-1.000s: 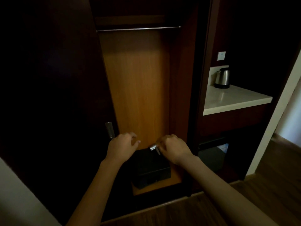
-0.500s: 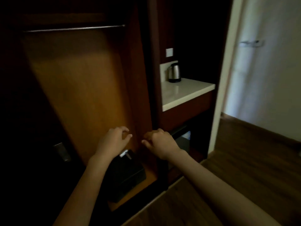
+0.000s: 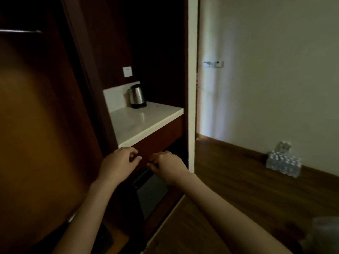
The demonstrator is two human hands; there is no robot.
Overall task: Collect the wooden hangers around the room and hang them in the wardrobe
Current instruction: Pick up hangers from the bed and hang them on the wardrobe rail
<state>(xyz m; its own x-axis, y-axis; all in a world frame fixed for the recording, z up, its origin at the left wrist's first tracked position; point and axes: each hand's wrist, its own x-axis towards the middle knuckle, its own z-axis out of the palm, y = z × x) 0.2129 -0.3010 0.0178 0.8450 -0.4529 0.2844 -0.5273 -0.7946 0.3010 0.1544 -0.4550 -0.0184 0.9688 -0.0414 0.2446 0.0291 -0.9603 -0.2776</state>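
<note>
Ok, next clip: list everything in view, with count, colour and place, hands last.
wardrobe: one, orange-brown inside, left
rail: one, metal, top left, inside the wardrobe
hangers: none in view
counter: one, white, centre niche
kettle: one, steel with black base, at the back of the counter
wall plate: one, white, above the kettle
dark box: one, black, under the counter
door handle: one, silvery, on the pale door to the right
bottle pack: one, clear, on the floor by the right wall
floor: brown wood, right
left hand: loosely curled, empty, below the counter edge
right hand: loosely curled, empty, beside the left hand
</note>
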